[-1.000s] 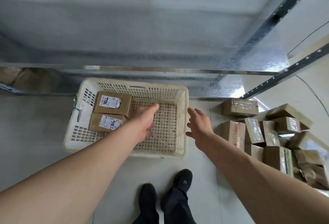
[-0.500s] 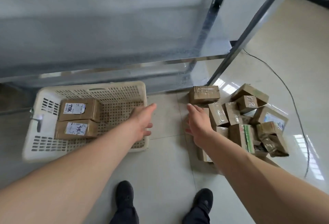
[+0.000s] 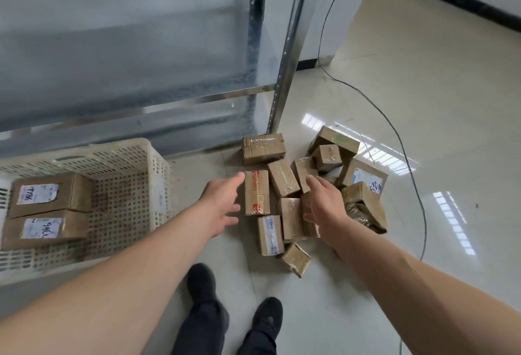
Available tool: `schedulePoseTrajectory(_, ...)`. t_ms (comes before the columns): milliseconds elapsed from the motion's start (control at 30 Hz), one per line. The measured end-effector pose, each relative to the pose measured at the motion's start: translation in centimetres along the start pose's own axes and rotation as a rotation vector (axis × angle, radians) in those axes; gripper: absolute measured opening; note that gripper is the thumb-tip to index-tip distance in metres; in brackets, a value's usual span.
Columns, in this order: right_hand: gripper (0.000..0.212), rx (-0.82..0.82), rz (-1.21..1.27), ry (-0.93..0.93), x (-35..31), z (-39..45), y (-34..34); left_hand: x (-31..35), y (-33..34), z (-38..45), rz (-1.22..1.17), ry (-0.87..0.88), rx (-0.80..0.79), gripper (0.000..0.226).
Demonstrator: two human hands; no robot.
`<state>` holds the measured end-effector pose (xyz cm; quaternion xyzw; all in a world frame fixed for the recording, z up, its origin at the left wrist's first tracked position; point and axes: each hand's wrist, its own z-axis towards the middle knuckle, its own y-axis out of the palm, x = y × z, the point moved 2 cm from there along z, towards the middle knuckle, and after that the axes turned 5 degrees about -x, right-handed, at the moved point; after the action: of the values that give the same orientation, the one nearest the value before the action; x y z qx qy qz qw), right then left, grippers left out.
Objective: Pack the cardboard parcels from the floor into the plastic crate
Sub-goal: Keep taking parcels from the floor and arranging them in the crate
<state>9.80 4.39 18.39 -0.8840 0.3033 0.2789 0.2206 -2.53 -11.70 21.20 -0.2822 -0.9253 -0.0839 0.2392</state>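
A white plastic crate [image 3: 158,177] sits on the floor at the left with two labelled cardboard parcels [image 3: 48,194] side by side in its left part. Several brown parcels lie in a loose pile [image 3: 283,177] on the floor at the centre right. My left hand [image 3: 222,205] is open, fingers spread, just left of a parcel with red tape [image 3: 256,192]. My right hand [image 3: 324,205] is open above the middle of the pile and hides some parcels beneath it. Neither hand holds anything.
A metal shelving rack [image 3: 284,78] stands behind the crate and the pile, its upright post close to the far parcel. A black cable [image 3: 406,151] curves over the glossy floor to the right of the pile. My black shoes [image 3: 203,284] stand near the bottom.
My view and both hands swung right, from the crate to the pile. The left hand left the crate rim and now reaches beside the red-taped parcel.
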Motion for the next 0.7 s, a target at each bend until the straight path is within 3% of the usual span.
schedulePoseTrajectory(167, 0.026, 0.067, 0.035, 0.039, 0.2, 3.0, -3.8, 1.8, 3.9, 2.6, 0.065, -0.026, -0.028, 0.045)
schedulePoseTrajectory(300, 0.055, 0.124, 0.074, 0.073, -0.7, 5.5, -6.0, 4.3, 6.9, 5.7, 0.109, -0.038, -0.097, 0.054)
schedulePoseTrajectory(533, 0.045, 0.175, 0.114, 0.058, -1.1, 10.9, -9.3, 6.1, 11.7, 10.5, 0.195, -0.096, -0.157, 0.061)
schedulePoseTrajectory(700, 0.054, 0.196, 0.157, 0.120, 0.5, 14.7, -11.8, 5.7, 15.7, 13.8, 0.217, -0.110, -0.157, 0.061)
